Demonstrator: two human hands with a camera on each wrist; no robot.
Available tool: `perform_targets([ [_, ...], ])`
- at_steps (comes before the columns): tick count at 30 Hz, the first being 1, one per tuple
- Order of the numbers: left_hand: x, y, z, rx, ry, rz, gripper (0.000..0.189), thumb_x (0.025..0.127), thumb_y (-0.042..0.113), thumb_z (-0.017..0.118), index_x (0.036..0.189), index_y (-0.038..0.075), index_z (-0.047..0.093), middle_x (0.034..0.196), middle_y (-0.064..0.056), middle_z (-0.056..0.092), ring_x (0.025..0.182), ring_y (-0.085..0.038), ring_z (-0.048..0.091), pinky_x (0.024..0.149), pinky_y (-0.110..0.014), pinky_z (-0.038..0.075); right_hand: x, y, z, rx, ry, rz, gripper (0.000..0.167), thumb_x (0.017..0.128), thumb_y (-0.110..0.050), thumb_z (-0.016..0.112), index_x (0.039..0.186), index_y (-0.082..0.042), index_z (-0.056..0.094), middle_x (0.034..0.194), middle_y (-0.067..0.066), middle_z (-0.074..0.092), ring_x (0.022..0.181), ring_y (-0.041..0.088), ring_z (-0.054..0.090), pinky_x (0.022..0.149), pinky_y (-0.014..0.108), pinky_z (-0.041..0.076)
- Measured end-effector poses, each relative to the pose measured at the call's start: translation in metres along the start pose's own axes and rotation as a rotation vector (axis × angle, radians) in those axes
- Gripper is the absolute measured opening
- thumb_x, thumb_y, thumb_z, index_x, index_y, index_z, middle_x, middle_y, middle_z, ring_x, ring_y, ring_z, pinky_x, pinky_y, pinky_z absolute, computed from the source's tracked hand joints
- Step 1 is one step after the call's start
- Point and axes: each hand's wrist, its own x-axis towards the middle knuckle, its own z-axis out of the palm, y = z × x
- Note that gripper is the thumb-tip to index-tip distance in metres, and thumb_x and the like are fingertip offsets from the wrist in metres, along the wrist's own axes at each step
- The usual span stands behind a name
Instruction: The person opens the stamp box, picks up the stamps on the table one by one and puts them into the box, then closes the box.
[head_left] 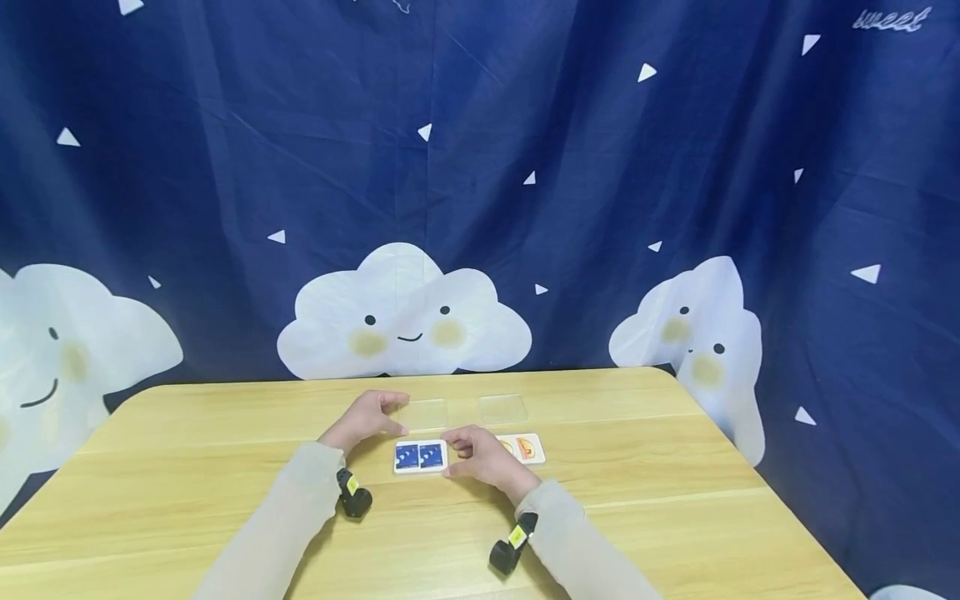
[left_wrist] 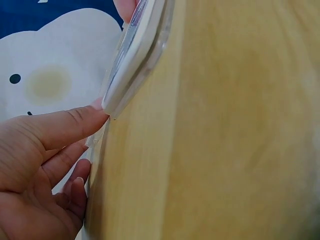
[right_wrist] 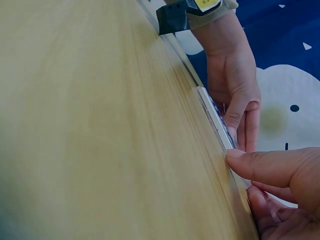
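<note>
A flat white card-like block [head_left: 420, 468] with rounded corners and two blue pictures on top lies in front of me. Side on, in the left wrist view, a clear plastic layer [left_wrist: 159, 47] shows under it. My right hand [head_left: 487, 460] grips its right end, thumb at the near corner and fingertips at the far one. At its far left corner, my left hand [head_left: 365, 422] touches the edge with an extended thumb. The left index finger reaches to a thin clear plastic piece [head_left: 429, 412] lying just behind the block.
Another clear plastic piece [head_left: 502, 409] lies farther right. In front of it, partly covered by my right hand, is a white block with orange pictures [head_left: 531, 448]. The wooden table [head_left: 637, 517] ends at a blue curtain [head_left: 577, 167] printed with clouds.
</note>
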Motion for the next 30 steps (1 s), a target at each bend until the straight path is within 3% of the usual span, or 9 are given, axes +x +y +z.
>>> perform_targets([
  [14, -0.004, 0.001, -0.003, 0.034, 0.014, 0.035, 0.064, 0.065, 0.006, 0.081, 0.125, -0.001, 0.058, 0.124, -0.017, 0.059, 0.102, -0.028, 0.053, 0.095, -0.048, 0.040, 0.001, 0.000, 0.001, 0.001, 0.002, 0.017, 0.050, 0.072, -0.002, 0.077, 0.120, -0.002, 0.061, 0.107, 0.006, 0.058, 0.099, 0.019, 0.053, 0.091, 0.034, 0.046],
  [23, -0.009, 0.002, -0.010, 0.015, 0.027, 0.040, 0.065, 0.066, 0.011, 0.081, 0.125, 0.000, 0.057, 0.129, -0.017, 0.056, 0.099, -0.025, 0.053, 0.091, -0.043, 0.042, 0.001, 0.000, 0.001, -0.003, 0.002, 0.009, 0.051, 0.072, 0.000, 0.077, 0.120, -0.001, 0.061, 0.108, 0.006, 0.059, 0.100, 0.020, 0.053, 0.091, 0.033, 0.046],
  [30, -0.017, 0.003, -0.018, 0.046, 0.028, 0.041, 0.065, 0.068, 0.016, 0.082, 0.126, 0.001, 0.058, 0.122, -0.016, 0.059, 0.091, -0.021, 0.050, 0.077, -0.031, 0.042, 0.001, 0.001, 0.001, -0.010, 0.007, 0.016, 0.050, 0.073, -0.002, 0.077, 0.119, -0.002, 0.061, 0.108, 0.005, 0.059, 0.100, 0.019, 0.053, 0.091, 0.034, 0.046],
])
